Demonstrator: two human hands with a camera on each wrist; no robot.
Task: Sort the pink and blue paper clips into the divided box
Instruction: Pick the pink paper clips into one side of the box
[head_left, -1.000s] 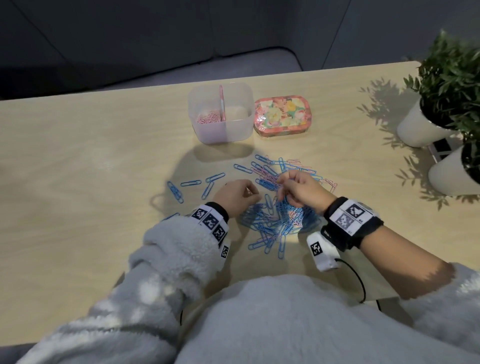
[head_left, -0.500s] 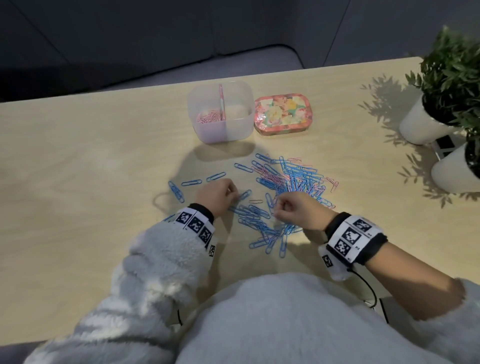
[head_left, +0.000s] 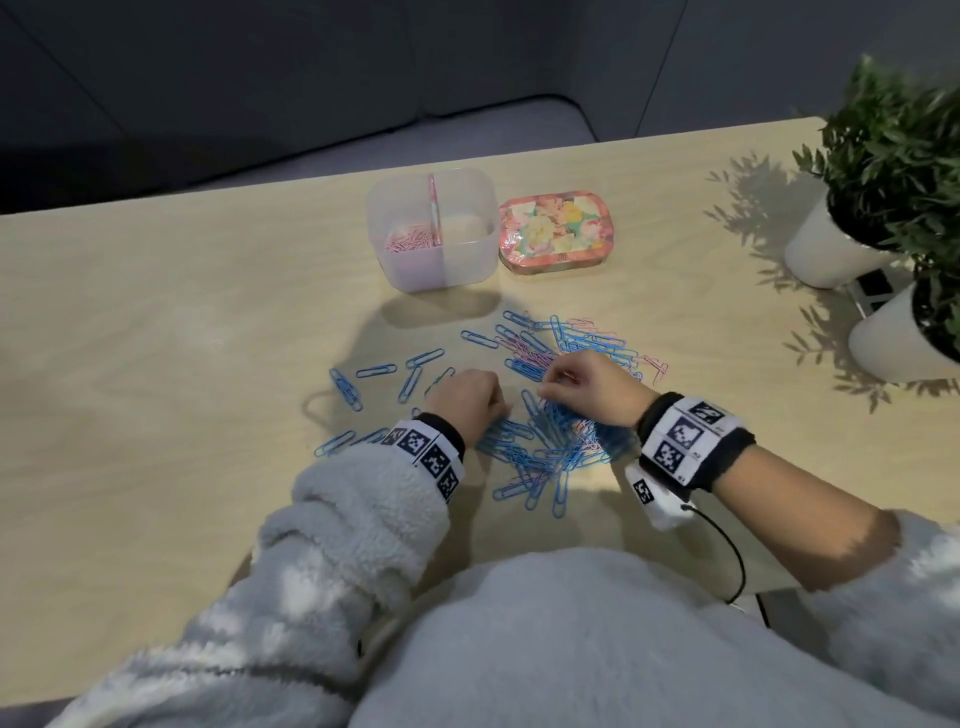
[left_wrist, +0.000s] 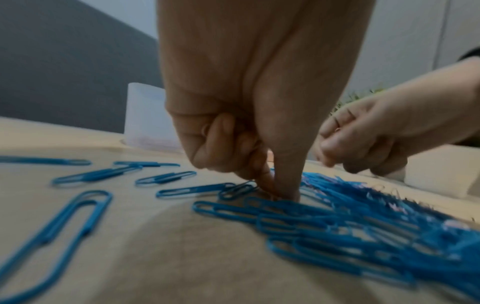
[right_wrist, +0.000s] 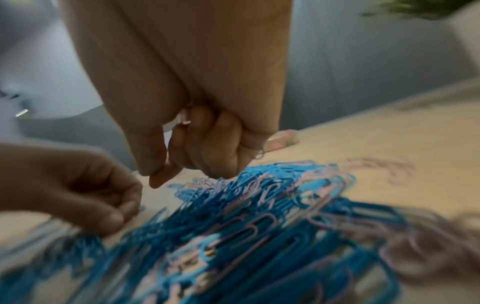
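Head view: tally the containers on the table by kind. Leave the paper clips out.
Divided box: 1
Floral tin: 1
White plant pots: 2
Total: 4

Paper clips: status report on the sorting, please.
Both hands picking pink clips in the mixed pile. Clear divided box: pink clips left, right side empty. Nothing obstructing.
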